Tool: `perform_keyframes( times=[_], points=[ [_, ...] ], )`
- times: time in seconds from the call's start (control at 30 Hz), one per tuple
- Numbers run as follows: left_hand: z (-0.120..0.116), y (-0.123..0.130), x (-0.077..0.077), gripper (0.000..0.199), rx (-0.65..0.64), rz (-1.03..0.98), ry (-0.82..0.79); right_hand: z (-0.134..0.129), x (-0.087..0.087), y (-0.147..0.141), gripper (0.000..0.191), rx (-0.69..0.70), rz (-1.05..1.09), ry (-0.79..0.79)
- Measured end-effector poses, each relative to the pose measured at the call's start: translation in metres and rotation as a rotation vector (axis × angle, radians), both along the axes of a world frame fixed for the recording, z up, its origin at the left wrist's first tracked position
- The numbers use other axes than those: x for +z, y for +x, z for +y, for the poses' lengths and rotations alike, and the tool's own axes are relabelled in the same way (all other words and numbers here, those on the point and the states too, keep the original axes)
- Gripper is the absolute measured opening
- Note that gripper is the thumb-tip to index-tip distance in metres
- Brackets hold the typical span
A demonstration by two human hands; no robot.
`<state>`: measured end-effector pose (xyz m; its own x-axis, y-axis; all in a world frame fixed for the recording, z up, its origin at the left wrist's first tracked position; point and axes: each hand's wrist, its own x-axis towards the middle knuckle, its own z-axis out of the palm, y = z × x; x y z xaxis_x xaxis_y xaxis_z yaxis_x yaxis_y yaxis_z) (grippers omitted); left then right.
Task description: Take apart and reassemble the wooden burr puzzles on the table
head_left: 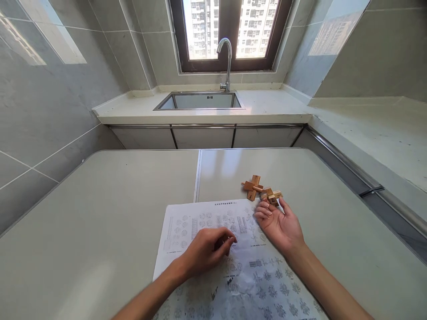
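Note:
My right hand point(279, 223) is turned palm up at the paper's upper right edge. Its thumb and forefinger close on a small wooden puzzle piece point(272, 200) marked 2, while the other fingers curl in. Just left of that piece, and close against it, lies a cross-shaped group of wooden puzzle pieces point(252, 187), one marked 1. My left hand point(211, 248) is over the printed instruction sheet point(180, 229), its fingers curled and the thumb near the forefinger. Nothing shows between them. Both forearms cover parts of the sheet.
A pale tabletop point(100, 222) with a seam bears the sheet and the pieces. Beyond it is a white counter point(267, 102) with a sink point(200, 94) and a faucet point(228, 66) below a window. Tiled walls and a ledge point(376, 129) flank the table.

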<state>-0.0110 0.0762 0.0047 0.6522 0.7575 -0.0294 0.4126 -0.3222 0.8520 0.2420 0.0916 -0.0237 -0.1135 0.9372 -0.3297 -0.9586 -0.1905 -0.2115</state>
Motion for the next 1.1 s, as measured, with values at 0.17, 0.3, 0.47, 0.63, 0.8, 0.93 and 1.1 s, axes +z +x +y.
perform_keyframes(
  times=[0.17, 0.3, 0.47, 0.63, 0.8, 0.93, 1.1],
  points=[
    [0.000, 0.000, -0.002, 0.024, -0.001, -0.001, 0.002, 0.003, -0.001, 0.003, 0.012, -0.001, 0.037, 0.001],
    [-0.001, -0.001, -0.003, 0.025, 0.000, -0.008, -0.008, 0.003, -0.001, 0.001, 0.008, -0.010, 0.011, 0.023],
    [-0.001, -0.001, 0.001, 0.025, 0.009, -0.001, -0.020, 0.000, -0.001, -0.005, 0.013, -0.049, -0.158, 0.045],
    [-0.002, 0.000, 0.002, 0.024, 0.005, -0.009, 0.001, -0.009, 0.003, -0.016, 0.028, -0.173, -0.616, 0.053],
    [-0.003, 0.001, 0.001, 0.021, 0.004, -0.014, 0.010, -0.025, 0.012, -0.029, 0.038, -0.092, -1.124, 0.169],
    [-0.004, 0.001, 0.000, 0.023, 0.011, -0.034, -0.025, -0.033, 0.010, -0.035, 0.042, 0.105, -1.273, 0.296],
    [-0.002, 0.000, 0.000, 0.024, 0.028, -0.092, -0.104, -0.037, 0.002, -0.038, 0.039, 0.310, -1.362, 0.437]
  ],
)
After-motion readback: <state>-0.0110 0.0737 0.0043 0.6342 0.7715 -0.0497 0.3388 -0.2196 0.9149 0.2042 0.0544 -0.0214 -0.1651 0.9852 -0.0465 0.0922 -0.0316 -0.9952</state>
